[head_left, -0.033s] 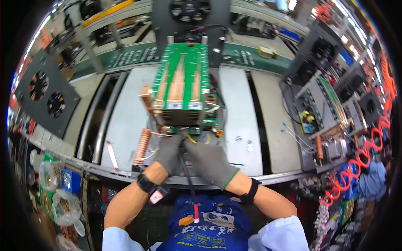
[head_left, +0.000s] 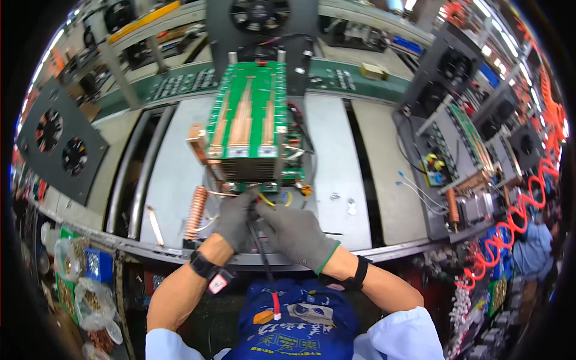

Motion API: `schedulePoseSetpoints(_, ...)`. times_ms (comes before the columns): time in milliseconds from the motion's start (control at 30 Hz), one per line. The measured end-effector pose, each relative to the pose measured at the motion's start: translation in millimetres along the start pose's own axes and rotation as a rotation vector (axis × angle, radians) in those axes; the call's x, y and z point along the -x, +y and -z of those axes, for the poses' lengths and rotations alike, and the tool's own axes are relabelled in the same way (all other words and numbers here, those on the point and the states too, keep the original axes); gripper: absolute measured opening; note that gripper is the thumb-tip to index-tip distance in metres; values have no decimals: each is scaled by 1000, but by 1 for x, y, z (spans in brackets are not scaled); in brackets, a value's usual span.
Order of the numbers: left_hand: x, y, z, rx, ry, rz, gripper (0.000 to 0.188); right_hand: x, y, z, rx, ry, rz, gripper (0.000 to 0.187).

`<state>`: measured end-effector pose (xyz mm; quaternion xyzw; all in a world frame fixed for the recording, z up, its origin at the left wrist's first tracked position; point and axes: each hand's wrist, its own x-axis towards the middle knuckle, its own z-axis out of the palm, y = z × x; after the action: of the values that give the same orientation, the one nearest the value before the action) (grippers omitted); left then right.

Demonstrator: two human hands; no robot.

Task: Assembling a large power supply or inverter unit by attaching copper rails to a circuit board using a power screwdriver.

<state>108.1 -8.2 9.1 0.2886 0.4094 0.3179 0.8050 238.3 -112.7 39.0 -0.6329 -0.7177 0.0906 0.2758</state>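
My left hand (head_left: 234, 222), in a grey glove, pinches at the front lower edge of a green circuit-board assembly (head_left: 243, 114) with copper strips on top. Beside it, my right hand (head_left: 297, 237), gloved the same way, is closed, and its fingertips meet the left ones. From between them a black cable (head_left: 263, 255) hangs down toward me, ending in a red section and a white connector (head_left: 276, 316). The fingers hide the cable's upper end. A yellow wire (head_left: 267, 200) loops just beyond my right fingers. A copper coil (head_left: 196, 213) stands left of my left hand.
A loose metal strip (head_left: 155, 226) and small metal pieces (head_left: 351, 207) lie on the workbench. Grey fan panels (head_left: 63, 141) stand at left. Another partly built unit (head_left: 459, 156) is at right, near a coiled orange hose (head_left: 510, 234). Bags of small parts (head_left: 95, 300) sit at lower left.
The whole scene has shifted slightly left in the picture. Both hands keep nearly the same place at the assembly's front edge, with the cable still hanging from them.
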Motion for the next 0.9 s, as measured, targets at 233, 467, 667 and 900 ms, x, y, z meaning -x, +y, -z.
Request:
schedulePoseSetpoints(233,0,0,1,-99,92,-49,18,48,126,38,61,250,-417,26)
schedulePoseSetpoints(467,-7,-4,12,-70,30,74,21,76,206,22,234,57,-593,23)
schedulePoseSetpoints(667,0,-3,9,-52,27,-65,18,62,193,25,297,30,-563,17)
schedulePoseSetpoints(900,-3,-5,10,-35,-7,-83,13,3,72,38,-438,140,-263,15)
